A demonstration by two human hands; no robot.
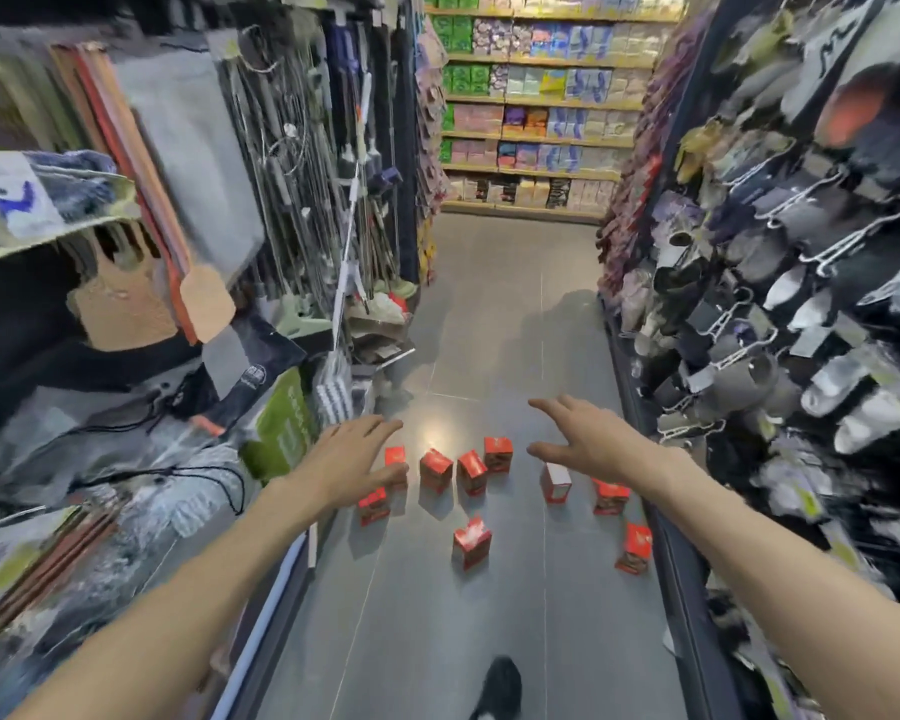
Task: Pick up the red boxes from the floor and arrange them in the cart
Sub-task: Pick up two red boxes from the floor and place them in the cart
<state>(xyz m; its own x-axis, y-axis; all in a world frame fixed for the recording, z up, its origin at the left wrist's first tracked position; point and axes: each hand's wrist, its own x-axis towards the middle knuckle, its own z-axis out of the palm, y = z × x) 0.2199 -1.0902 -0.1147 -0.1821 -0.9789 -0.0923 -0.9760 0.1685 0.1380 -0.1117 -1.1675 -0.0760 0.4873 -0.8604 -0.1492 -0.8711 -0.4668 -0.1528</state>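
Grey tiled floor (489, 314), blurry shop aisle; red boxes (471, 543) scattered beneath both empty, spread hands (354, 454).

I count nine red boxes (473, 542) scattered on the grey floor (489, 641), all small cartons with dark print low on the sides. Four sit in a loose row at the back, one partly hidden. One more shows a white face (557, 480). The rest are spread nearer me, most standing upright, turned every which way. No cart visible from here.
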